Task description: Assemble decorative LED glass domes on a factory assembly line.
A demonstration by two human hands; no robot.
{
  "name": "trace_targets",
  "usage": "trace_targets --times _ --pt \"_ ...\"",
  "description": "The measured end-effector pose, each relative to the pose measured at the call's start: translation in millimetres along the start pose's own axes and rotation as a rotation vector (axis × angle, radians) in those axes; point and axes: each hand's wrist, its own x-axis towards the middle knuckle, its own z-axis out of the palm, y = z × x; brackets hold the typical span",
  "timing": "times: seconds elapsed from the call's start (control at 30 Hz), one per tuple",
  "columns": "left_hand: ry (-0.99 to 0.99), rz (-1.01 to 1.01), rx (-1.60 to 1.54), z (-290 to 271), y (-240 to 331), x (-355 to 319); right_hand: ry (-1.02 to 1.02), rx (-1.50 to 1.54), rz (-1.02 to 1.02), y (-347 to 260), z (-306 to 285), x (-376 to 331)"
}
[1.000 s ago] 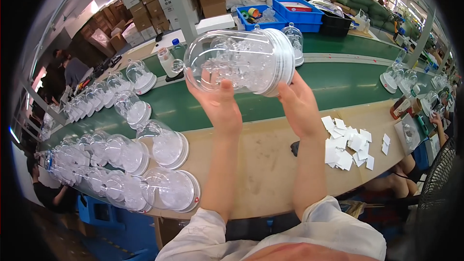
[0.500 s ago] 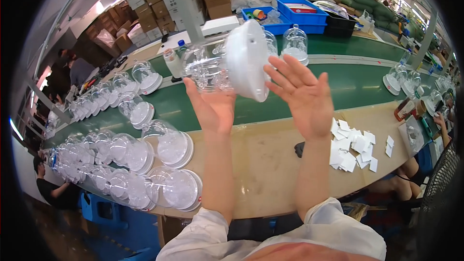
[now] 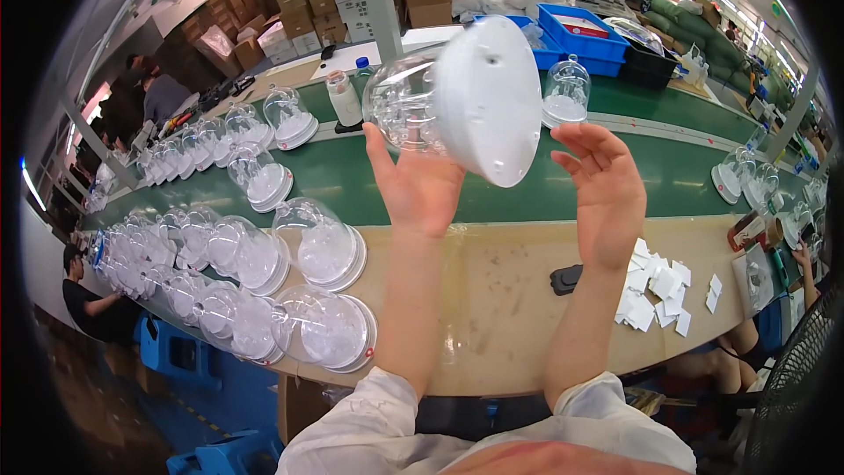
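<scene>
A clear dome with a round white base is held up over the bench, tipped on its side so the base's flat underside faces right. My left hand grips the transparent dome from below, thumb on its left side. What stands inside the dome is see-through and hard to make out. To the right of the base, my right hand is raised with its fingers loosely bent and apart, touching nothing. Below it, beside my right forearm, lie a small black object and a loose pile of white square cards.
Many similar domes crowd the bench's left side, some tipped over. Another dome stands on the green conveyor. Behind are a white bottle, blue bins and stacked cartons. A co-worker sits at far left; another's hand shows far right.
The dome has turned so more of its base's underside shows. My right hand has moved away from the base to the right, its fingers bending more. The view has shifted slightly.
</scene>
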Motion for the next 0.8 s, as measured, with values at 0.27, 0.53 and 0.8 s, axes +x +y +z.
trace_targets --times 0.27,0.53,0.8 --pt "-0.164 0.376 0.419 7.2 -14.7 -1.2 0.015 -0.211 -0.024 2.3 16.2 -4.3" --pt "-0.204 0.627 0.729 15.0 -24.9 -2.1 0.112 -0.142 0.177 5.4 1.5 -0.5" --pt "-0.58 0.612 0.938 16.1 -29.5 -7.5 0.223 0.086 0.196 15.2 -16.1 2.1"
